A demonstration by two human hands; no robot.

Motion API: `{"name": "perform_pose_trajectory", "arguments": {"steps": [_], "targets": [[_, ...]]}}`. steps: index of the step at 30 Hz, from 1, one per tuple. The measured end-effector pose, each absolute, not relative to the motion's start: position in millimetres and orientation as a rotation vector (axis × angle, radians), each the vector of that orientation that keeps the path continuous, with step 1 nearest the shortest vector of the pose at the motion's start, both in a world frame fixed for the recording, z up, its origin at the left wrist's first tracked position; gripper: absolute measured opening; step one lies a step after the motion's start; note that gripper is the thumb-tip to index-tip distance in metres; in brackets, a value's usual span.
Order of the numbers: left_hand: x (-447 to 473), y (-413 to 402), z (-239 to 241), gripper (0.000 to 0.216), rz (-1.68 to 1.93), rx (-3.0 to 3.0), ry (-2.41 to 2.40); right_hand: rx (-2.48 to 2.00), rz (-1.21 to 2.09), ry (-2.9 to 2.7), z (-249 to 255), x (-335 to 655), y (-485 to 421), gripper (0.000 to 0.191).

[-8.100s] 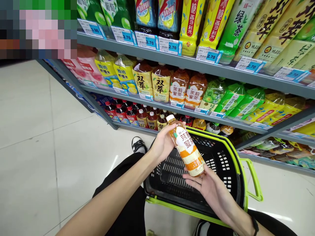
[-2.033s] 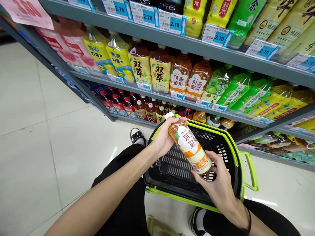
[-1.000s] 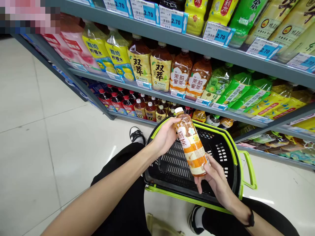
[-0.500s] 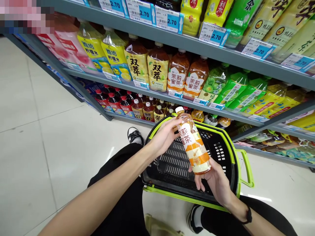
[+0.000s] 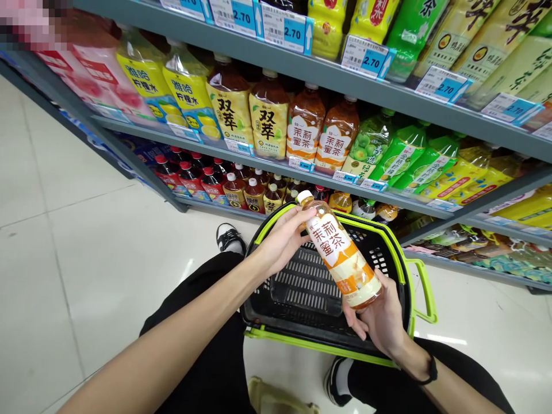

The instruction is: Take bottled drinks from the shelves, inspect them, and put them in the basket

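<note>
Tilted over the basket is a bottle of jasmine honey tea [image 5: 340, 253], with a white cap and an orange and cream label turned up towards me. My left hand [image 5: 287, 236] grips it near the neck, thumb and fingers on its upper left side. Its base rests in my right hand [image 5: 379, 316], whose fingers curl under and around the lower end. Below both hands stands a black shopping basket [image 5: 259, 319] with lime-green rim and handles; its slotted floor shows under the bottle.
A grey shelf unit [image 5: 276, 54] of bottled drinks runs across the front, with price tags along its edges. Matching tea bottles [image 5: 305, 129] stand on the middle shelf. My shoes [image 5: 230, 238] flank the basket on a pale tiled floor [image 5: 107, 270]. A beige object [image 5: 276, 397] lies at the bottom edge.
The bottle has turned slightly, so more of its front label faces me. Its base has shifted to the right with my right hand. The whole view has moved a little.
</note>
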State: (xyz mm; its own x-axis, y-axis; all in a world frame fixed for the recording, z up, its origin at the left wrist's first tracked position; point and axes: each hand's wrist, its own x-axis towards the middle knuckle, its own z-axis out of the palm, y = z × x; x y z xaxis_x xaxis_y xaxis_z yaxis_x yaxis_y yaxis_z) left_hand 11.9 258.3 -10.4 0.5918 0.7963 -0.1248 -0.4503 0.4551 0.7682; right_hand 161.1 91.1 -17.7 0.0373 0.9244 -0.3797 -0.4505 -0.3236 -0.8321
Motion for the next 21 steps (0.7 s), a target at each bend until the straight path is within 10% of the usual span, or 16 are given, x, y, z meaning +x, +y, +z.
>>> {"name": "perform_pose_trajectory", "arguments": {"steps": [21], "targets": [[13, 257, -12, 0.035, 0.881, 0.818, 0.574, -1.097, 1.579, -0.858, -32, 165, 85, 0.054]]}}
